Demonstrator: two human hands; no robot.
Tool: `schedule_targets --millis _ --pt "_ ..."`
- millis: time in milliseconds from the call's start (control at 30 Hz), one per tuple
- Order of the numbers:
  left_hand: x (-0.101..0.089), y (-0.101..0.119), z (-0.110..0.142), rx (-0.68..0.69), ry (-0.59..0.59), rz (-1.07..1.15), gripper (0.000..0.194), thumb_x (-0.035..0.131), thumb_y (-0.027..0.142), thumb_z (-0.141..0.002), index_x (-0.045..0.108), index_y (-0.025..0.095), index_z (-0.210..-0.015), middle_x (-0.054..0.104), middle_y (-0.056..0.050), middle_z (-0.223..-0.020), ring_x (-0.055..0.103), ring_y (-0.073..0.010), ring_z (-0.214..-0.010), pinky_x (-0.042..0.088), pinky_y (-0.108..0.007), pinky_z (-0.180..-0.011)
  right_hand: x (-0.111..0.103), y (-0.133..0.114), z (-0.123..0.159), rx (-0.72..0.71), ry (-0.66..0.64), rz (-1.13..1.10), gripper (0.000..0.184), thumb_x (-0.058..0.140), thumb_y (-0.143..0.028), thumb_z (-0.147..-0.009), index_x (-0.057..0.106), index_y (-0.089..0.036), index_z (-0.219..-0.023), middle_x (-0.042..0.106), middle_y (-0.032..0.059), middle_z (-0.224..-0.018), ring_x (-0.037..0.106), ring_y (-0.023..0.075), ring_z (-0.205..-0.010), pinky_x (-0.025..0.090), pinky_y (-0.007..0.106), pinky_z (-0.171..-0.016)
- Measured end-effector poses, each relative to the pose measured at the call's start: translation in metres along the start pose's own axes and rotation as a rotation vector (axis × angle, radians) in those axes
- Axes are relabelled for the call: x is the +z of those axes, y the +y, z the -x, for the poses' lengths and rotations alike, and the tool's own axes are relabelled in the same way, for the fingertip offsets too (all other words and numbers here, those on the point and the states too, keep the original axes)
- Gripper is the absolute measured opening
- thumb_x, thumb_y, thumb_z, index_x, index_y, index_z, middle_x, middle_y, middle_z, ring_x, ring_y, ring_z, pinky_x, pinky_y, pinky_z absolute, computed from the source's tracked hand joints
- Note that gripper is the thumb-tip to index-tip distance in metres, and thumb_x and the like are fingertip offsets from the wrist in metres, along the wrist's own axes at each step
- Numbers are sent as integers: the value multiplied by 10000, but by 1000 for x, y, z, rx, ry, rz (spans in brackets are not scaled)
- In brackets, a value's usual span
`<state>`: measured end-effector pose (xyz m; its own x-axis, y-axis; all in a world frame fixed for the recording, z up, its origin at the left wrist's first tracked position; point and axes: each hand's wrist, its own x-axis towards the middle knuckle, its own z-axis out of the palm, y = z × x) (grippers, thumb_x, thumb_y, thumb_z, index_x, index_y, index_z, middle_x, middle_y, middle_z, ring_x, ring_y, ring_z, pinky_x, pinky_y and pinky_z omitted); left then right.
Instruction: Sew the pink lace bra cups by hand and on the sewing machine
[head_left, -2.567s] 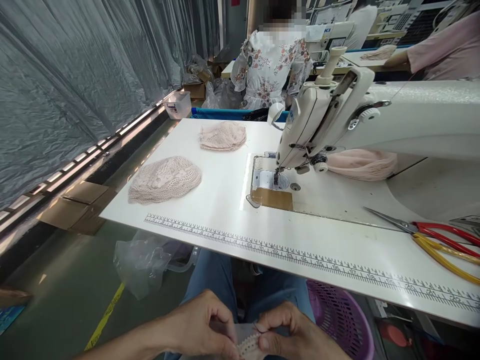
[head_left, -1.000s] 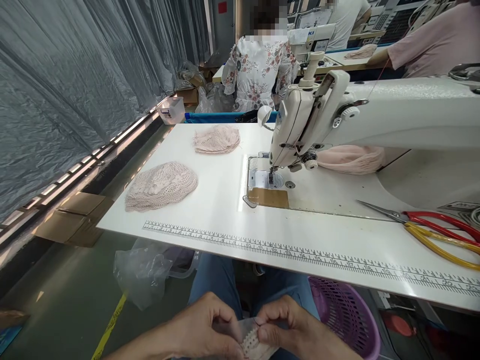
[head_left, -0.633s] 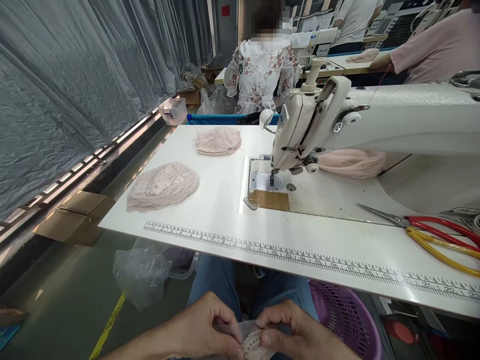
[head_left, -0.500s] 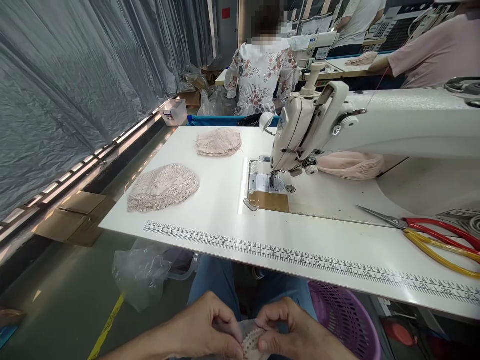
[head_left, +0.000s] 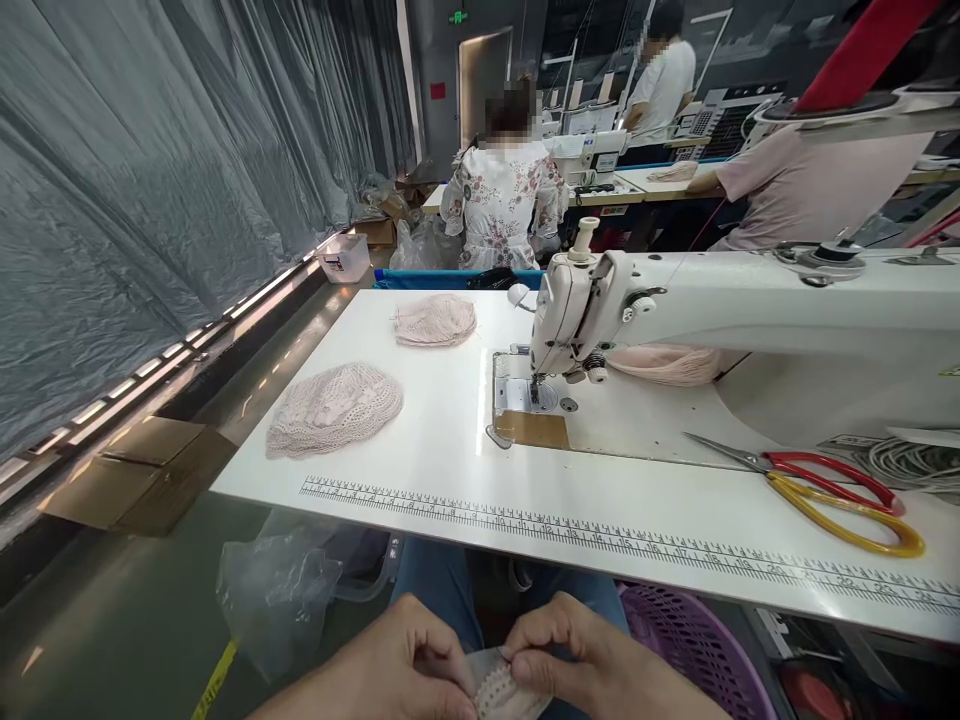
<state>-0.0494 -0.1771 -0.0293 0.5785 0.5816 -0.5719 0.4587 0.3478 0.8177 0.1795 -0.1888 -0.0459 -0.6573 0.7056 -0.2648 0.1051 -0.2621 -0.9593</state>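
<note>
Low in the view, over my lap, a small piece of pale lace fabric [head_left: 504,690] with a sheer edge is stretched between my two hands. My left hand [head_left: 409,660] pinches its left side, thumb and fingers pressed together. On the other side my right hand [head_left: 570,655] grips it between thumb and fingertips. The fabric's lower part runs out of the frame. Beyond my hands, on the white table [head_left: 420,455], lie a larger stack of pale pink lace pieces [head_left: 335,408] and a smaller stack [head_left: 435,321] behind it.
A white sewing machine [head_left: 574,310] stands on the table's right half, with pink fabric [head_left: 664,362] behind its needle. Scissors [head_left: 817,490] with red and yellow handles lie at right. A purple basket [head_left: 697,650] stands below the edge. Co-workers [head_left: 506,205] sit ahead.
The head view has tilted up and shifted slightly, so the table sits lower in the frame. Both hands keep hold of the lace fabric, their fingers barely shifted.
</note>
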Motion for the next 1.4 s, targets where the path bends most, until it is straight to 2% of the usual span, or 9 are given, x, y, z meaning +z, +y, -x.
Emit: schedule_targets --millis 100,267,367,533,733,867,1067,1233,1400 --pt "-1 -1 0 20 -4 -2 95 754 208 -621 771 152 -695 538 36 -519 419 -62 -513 298 -155 -484 0 -2 0 -20 -16 15 386 625 -474 -838 744 -108 -802 506 -10 -621 427 111 -599 313 214 -536" --pt "-3 -2 0 9 -21 20 133 764 241 -627 774 145 -719 555 22 -543 434 -73 -526 298 -164 -488 4 -2 -3 38 64 -19 248 808 -361 -664 742 -126 -706 511 -35 -580 400 92 -570 279 198 -510" --pt "-6 3 1 39 -33 59 152 773 261 -637 775 142 -733 551 19 -547 432 -72 -529 307 -163 -497 4 -5 -8 60 99 -69 298 794 -418 -676 739 -126 -691 533 -26 -576 417 91 -562 302 200 -522" --pt "-24 19 2 131 -61 142 196 781 312 -665 778 144 -766 483 36 -512 324 -41 -484 293 -156 -488 -8 -22 -20 80 72 -139 334 803 -467 -652 746 -142 -699 605 -2 -600 475 89 -550 343 206 -541" --pt "-46 31 5 175 -59 192 362 800 446 -643 777 143 -839 578 -10 -590 422 -67 -518 347 -172 -516 -22 -45 -40 73 59 -152 320 837 -447 -614 757 -153 -710 675 17 -632 554 105 -571 404 219 -580" --pt "-55 33 9 213 -50 173 379 780 472 -672 776 145 -864 587 -20 -602 447 -82 -537 411 -201 -570 -24 -55 -47 85 50 -141 295 847 -417 -613 758 -147 -694 679 16 -619 562 104 -568 406 217 -574" --pt "-64 29 6 232 -43 220 464 756 553 -668 771 133 -864 594 -32 -625 504 -98 -563 430 -208 -577 -28 -60 -57 86 28 -143 317 855 -423 -605 766 -138 -712 665 13 -619 522 86 -557 365 204 -549" --pt "-71 25 2 268 0 245 508 742 596 -657 771 121 -834 551 -17 -581 442 -73 -520 400 -186 -532 -34 -68 -67 61 20 -127 297 871 -393 -587 776 -144 -720 664 11 -621 519 86 -565 365 206 -558" --pt "-77 34 5 297 8 211 557 702 628 -683 764 110 -878 556 -25 -595 451 -81 -529 387 -182 -518 -37 -77 -71 57 27 -103 272 855 -391 -622 771 -148 -710 662 12 -620 529 90 -576 380 211 -570"
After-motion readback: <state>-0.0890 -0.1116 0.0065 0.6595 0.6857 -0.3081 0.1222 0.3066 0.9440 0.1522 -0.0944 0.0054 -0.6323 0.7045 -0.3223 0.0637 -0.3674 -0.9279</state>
